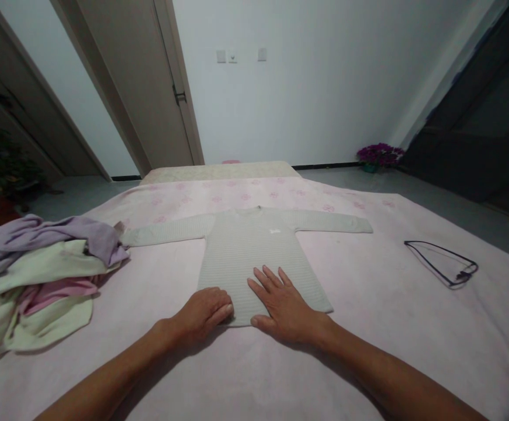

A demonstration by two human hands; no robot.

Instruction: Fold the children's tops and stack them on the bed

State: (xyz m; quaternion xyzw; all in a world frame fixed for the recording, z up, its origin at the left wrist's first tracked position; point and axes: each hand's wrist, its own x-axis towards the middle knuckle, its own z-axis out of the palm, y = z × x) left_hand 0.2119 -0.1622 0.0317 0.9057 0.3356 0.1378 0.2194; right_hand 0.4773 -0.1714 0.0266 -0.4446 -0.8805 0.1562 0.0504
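Observation:
A pale, finely striped long-sleeved shirt (254, 251) lies flat with both sleeves stretched out sideways and its collar at the far end. My left hand (205, 310) is closed at the bottom left part of the hem, its fingers curled on the cloth; the fingertips are hidden. Beside it, my right hand (283, 307) rests flat on the lower front of the shirt, fingers spread. A small white mark shows on the chest.
The shirt lies on a pink patterned sheet (368, 351). At the left is a heap of crumpled clothes (48, 269) in lilac, pale green and pink, touching or near the left cuff. A thin black looped cord or frame (445, 263) lies at the right.

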